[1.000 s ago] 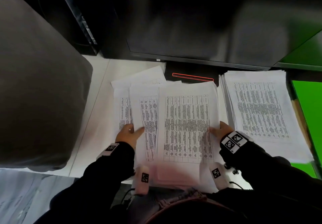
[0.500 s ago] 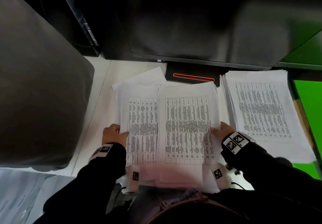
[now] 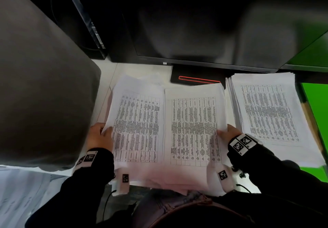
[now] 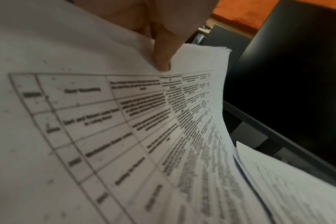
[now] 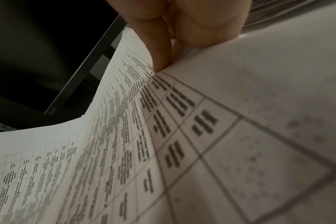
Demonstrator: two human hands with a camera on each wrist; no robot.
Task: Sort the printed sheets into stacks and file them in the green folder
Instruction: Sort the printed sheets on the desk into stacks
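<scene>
So the batch on the left has been pulled clear: half a second back it was still tucked partly under the middle sheets, a second back the left hand [image 3: 99, 137] was only resting flat on it. Now the left stack [image 3: 136, 126] is pinched at its outer edge and lifted, thumb on top. The middle stack [image 3: 194, 130] is gripped by the right hand [image 3: 229, 133] the same way, unmoved. A finished-looking pile [image 3: 269, 112] is parked at the desk's right edge, next to the green folder [image 3: 317, 114]. Looks like sorting is still being done and nothing's been filed yet. Loose sheets [image 3: 154, 79] are left behind near the monitor base [image 3: 197, 78].
</scene>
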